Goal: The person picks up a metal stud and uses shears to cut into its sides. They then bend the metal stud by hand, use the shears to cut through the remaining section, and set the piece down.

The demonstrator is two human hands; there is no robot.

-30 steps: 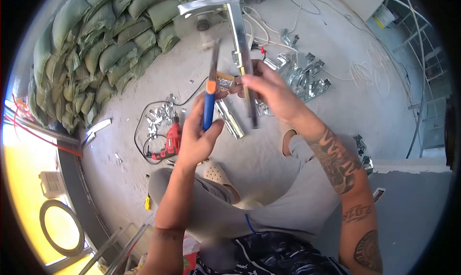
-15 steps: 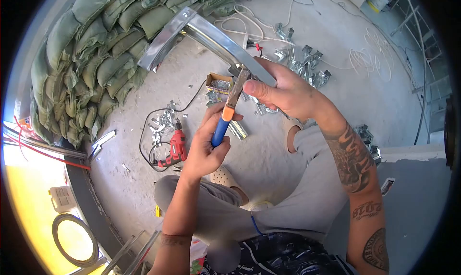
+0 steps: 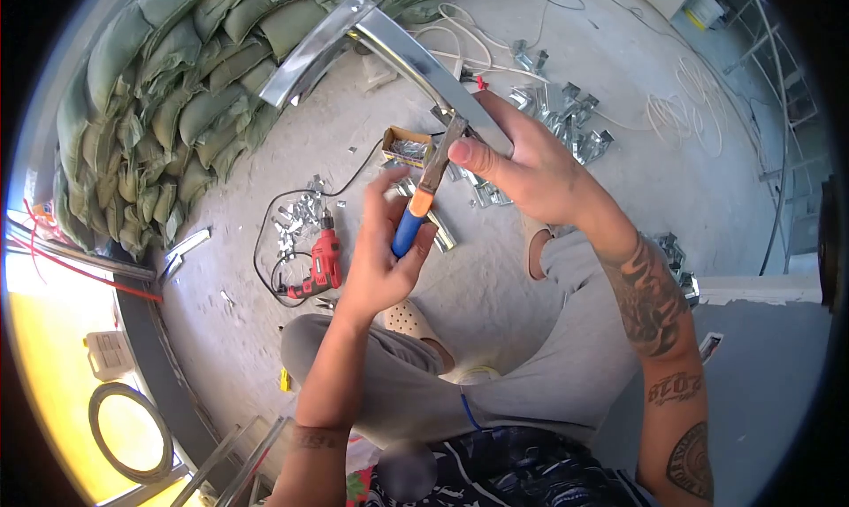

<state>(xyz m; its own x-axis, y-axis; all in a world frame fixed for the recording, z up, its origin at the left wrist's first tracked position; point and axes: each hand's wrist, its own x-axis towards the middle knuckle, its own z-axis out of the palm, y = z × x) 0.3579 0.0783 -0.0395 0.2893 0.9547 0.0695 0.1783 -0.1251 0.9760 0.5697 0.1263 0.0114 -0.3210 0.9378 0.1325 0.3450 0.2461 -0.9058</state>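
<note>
My left hand [image 3: 385, 255] is closed round the blue-and-orange handle of tin snips [image 3: 414, 221], its index finger partly lifted off. The worn metal jaws point up and meet the lower edge of a shiny metal channel [image 3: 411, 60]; whether they bite into it is hard to see. My right hand [image 3: 531, 166] grips the near end of this channel, thumb beside the jaws and fingers hidden behind. The channel is bent at a corner, its far arm angling down to the left in mid-air.
On the floor lie a red power drill [image 3: 323, 264] with a black cord, metal scraps [image 3: 301, 215], a small box of metal fasteners [image 3: 407, 147] and cut metal pieces [image 3: 570, 122]. Stacked sandbags [image 3: 186, 109] stand at the left, white cables [image 3: 685, 104] at the back right.
The channel's far end has risen slightly, together with the view shifting a little. My left index finger has loosened from the handle. Both hands keep their holds.
</note>
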